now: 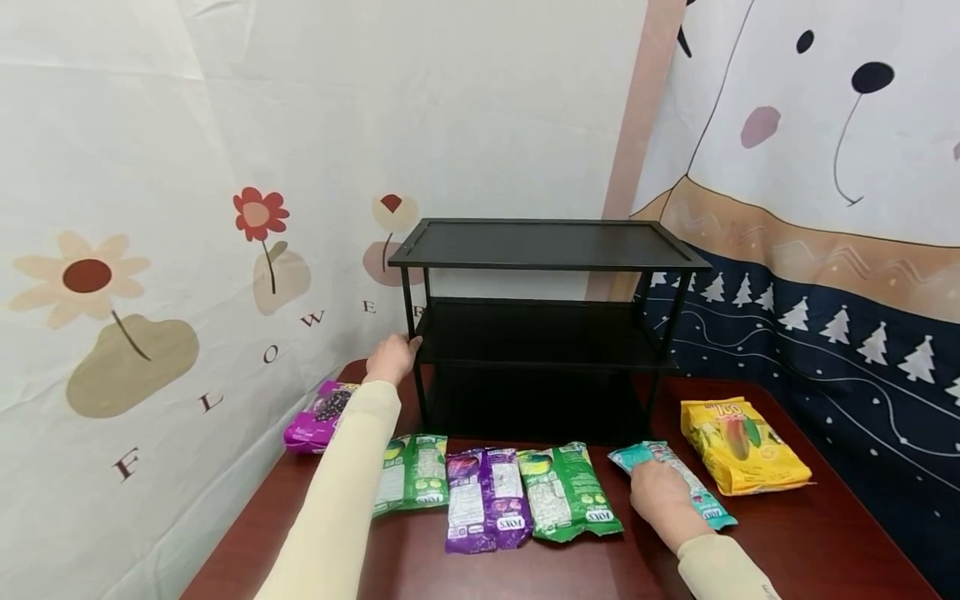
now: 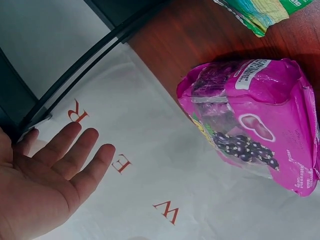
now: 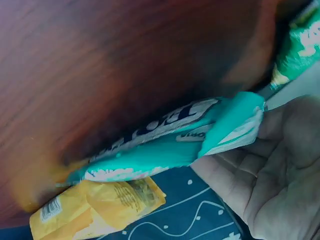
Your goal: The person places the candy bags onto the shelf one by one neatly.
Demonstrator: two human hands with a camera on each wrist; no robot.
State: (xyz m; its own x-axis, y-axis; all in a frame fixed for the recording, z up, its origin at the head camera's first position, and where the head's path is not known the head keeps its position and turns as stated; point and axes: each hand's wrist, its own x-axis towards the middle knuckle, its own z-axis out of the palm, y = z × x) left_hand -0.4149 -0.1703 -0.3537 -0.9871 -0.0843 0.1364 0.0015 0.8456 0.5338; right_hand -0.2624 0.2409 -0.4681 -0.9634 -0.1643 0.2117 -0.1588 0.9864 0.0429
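A black three-tier shelf rack (image 1: pixel 540 329) stands on the table. My left hand (image 1: pixel 392 360) pinches its left side at the middle tier, by the front post; in the left wrist view the other fingers (image 2: pixel 75 160) stretch out loosely. At the right, my right hand (image 1: pixel 662 497) grips a teal snack bag (image 1: pixel 705 498) by one end. The right wrist view shows that teal bag tilted on edge above the table, its end against the palm; some fingers are hidden behind it. Beside it lies a yellow bag (image 1: pixel 738 446) with a mango picture.
In front of the rack lie a green bag (image 1: pixel 423 475), a purple bag (image 1: pixel 487 500) and another green bag (image 1: pixel 566 492). A magenta bag (image 1: pixel 318 421) with dark berries sits by the left wall cloth. Printed cloth (image 1: pixel 840 367) hangs along the table's right side.
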